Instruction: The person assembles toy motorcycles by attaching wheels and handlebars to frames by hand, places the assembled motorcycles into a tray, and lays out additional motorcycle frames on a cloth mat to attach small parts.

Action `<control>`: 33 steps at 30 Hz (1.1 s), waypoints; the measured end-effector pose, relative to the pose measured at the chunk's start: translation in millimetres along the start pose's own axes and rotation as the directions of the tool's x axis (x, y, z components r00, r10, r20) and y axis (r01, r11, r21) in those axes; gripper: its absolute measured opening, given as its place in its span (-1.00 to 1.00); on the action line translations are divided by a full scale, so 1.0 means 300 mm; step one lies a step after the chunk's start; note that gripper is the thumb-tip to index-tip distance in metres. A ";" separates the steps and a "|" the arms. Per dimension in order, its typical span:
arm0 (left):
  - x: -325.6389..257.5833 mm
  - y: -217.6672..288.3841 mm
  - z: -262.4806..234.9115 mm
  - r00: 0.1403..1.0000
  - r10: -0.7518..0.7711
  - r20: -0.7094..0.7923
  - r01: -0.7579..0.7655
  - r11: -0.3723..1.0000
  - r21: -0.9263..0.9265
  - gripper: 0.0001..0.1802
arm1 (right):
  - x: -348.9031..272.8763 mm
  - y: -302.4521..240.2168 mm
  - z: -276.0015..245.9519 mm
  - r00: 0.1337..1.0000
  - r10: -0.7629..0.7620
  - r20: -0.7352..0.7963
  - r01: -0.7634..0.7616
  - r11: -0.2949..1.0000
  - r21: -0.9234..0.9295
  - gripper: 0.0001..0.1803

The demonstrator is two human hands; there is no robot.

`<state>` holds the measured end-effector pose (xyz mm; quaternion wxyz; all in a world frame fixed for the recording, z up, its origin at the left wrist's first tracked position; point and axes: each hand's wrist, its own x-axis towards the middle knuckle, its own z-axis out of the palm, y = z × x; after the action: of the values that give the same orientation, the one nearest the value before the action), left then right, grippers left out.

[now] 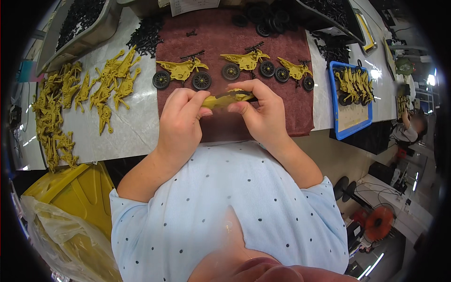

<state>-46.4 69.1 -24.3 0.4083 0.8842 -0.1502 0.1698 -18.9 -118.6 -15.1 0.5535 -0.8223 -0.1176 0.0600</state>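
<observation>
Between my two hands, close above the front of a dark red towel (277,117), is a yellow toy motorbike body (220,101) with something dark at its right end. My left hand (181,112) pinches its left end between thumb and fingers. At the other end, my right hand (263,110) grips it with thumb and forefinger, partly hiding the dark piece. Just beyond my hands, three yellow toy motorbikes with black wheels lie on the towel: a left one (181,70), a middle one (244,61) and a right one (296,70).
Loose yellow bike bodies (110,84) are heaped on the left of the table. Black wheels (268,19) and small black parts (145,37) lie at the back. On the right, a blue-rimmed tray (336,117) holds several yellow bikes. A yellow bin (70,188) stands lower left.
</observation>
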 end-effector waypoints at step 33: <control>0.038 0.027 0.008 0.988 0.006 0.156 0.027 0.978 -0.206 -0.48 | -0.057 0.414 -0.745 0.346 -0.250 -0.904 -0.220 0.916 -0.337 -0.54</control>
<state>-38.9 60.9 -15.5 0.4861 0.8482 -0.1937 0.0815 31.4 -367.9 -45.5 0.3386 -0.7999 0.2030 -0.4520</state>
